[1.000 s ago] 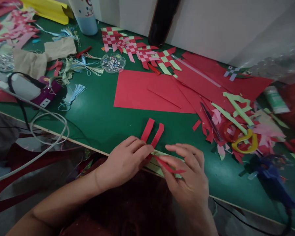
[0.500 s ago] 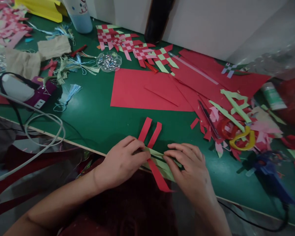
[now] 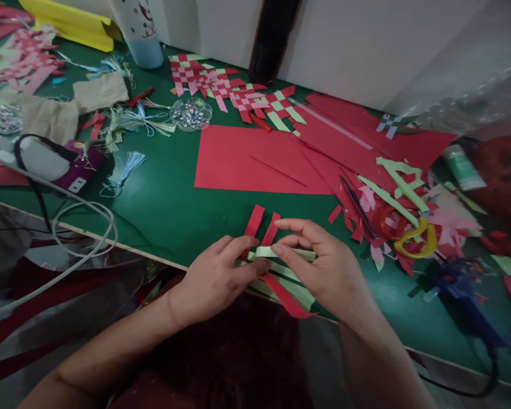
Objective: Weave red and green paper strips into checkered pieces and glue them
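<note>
Near the table's front edge, red paper strips (image 3: pixel 289 298) and pale green paper strips (image 3: pixel 298 289) cross one another. My left hand (image 3: pixel 223 272) is closed on the crossing, fingers and thumb pressing the strips together and hiding where they overlap. Two red ends (image 3: pixel 255 220) stick out beyond its fingertips. My right hand (image 3: pixel 319 264) pinches one light green paper strip (image 3: pixel 266 251) between thumb and fingers, lifted and bent over above the others. Another red strip droops toward the table edge below my hands.
Red paper sheets (image 3: pixel 238 159) lie ahead. To the right are yellow-handled scissors (image 3: pixel 417 238), paper scraps, a blue glue gun (image 3: pixel 468 301) and a glue stick (image 3: pixel 466 167). Woven paper fish (image 3: pixel 225 85), a dish of beads (image 3: pixel 191 113), tassels (image 3: pixel 125 170) and a white cable (image 3: pixel 85 204) are farther left.
My right hand has moved up and left, raising a green strip and folding it back toward my left hand. My left hand stays at the crossing. The view has shifted slightly.
</note>
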`<state>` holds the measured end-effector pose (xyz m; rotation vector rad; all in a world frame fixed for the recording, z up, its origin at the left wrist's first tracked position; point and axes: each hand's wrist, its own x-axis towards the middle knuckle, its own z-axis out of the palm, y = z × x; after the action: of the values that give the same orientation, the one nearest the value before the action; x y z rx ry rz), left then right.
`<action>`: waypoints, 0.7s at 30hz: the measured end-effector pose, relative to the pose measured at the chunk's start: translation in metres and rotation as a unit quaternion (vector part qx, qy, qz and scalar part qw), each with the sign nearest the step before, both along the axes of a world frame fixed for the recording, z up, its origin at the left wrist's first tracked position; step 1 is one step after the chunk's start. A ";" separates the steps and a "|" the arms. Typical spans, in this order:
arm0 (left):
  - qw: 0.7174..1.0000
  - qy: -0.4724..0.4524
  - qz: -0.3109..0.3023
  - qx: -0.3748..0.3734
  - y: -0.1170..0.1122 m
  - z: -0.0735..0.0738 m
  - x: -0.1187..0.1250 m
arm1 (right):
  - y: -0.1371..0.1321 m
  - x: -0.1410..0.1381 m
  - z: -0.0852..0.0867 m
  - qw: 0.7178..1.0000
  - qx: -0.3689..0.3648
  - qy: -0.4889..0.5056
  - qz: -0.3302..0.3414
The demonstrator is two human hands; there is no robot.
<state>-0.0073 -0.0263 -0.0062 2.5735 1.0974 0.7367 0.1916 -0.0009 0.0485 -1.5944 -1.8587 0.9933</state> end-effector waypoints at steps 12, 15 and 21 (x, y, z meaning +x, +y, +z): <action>1.000 -0.007 -0.001 -0.011 0.002 0.001 0.000 | -0.047 0.014 -0.014 0.919 0.373 -0.081 0.099; 1.000 0.006 0.002 -0.024 0.002 0.002 0.000 | -0.052 0.007 -0.028 0.923 0.304 -0.189 0.144; 1.000 0.003 -0.003 -0.021 0.002 0.001 0.000 | -0.049 0.002 -0.040 0.934 0.247 -0.228 0.125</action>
<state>-0.0071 -0.0242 -0.0048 2.5447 1.0953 0.6968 0.1932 -0.0495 0.0082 -1.3686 -2.4242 0.1964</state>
